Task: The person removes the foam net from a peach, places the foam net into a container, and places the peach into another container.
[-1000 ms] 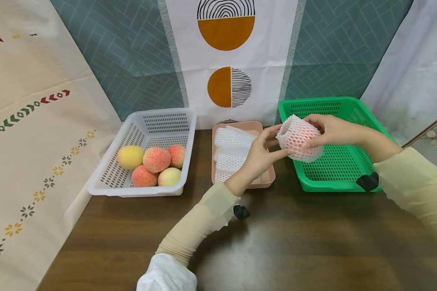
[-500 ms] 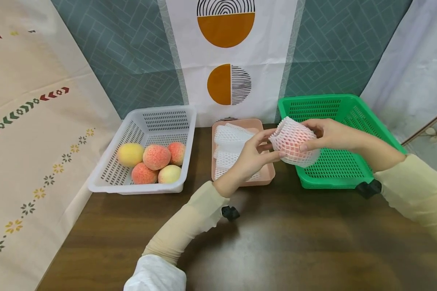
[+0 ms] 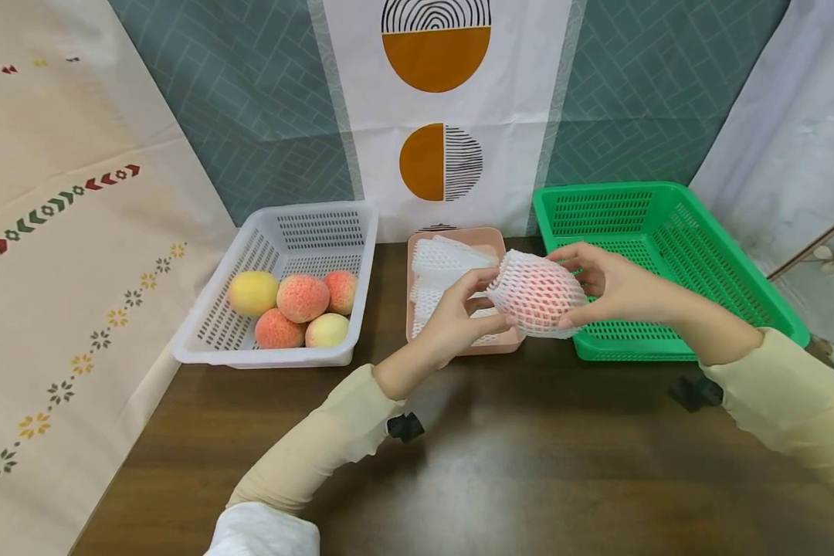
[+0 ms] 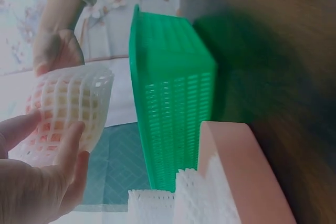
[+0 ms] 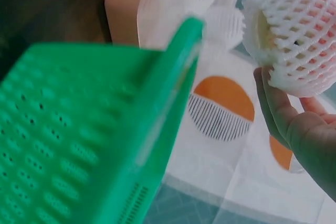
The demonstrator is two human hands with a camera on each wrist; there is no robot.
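A pink and pale yellow peach (image 3: 544, 295) sits inside a white foam net sleeve (image 4: 97, 95), held in the air between both hands. My left hand (image 3: 452, 316) grips its left side, thumb and fingers spread around the net. From the right, my right hand (image 3: 615, 289) holds the other side, thumb at the front and fingers behind. In the right wrist view the sleeve's open end shows some of the fruit's pale skin. Below and behind the left hand, more flat foam net sleeves (image 3: 434, 270) lie in a pink tray (image 3: 489, 238).
A green basket (image 3: 674, 355) stands at the right, just behind the right hand. At the left, a white basket (image 3: 205, 357) holds several peaches (image 3: 302, 298) in pink and yellow. A patterned cloth (image 3: 445, 100) hangs behind the dark wooden table (image 3: 500, 448).
Both hands have carried the netted peach left and slightly down, away from the green basket and toward the pink tray. The hold on it continues.
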